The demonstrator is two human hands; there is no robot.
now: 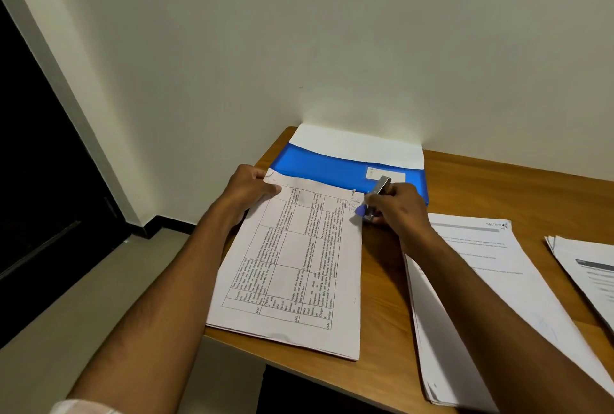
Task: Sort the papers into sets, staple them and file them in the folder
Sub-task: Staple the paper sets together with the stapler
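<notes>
A set of papers with a printed table (292,267) lies on the wooden table, its far end over the blue folder (325,166). My left hand (247,192) pinches the set's far left corner. My right hand (395,206) grips a small metal stapler with a blue tip (375,197) at the set's far right corner. White sheets stick out of the folder at the wall.
A second pile of printed papers (471,280) lies to the right under my right forearm. A third pile (588,270) sits at the right edge. The table's (382,380) left and near edges drop to the floor; a dark doorway is at left.
</notes>
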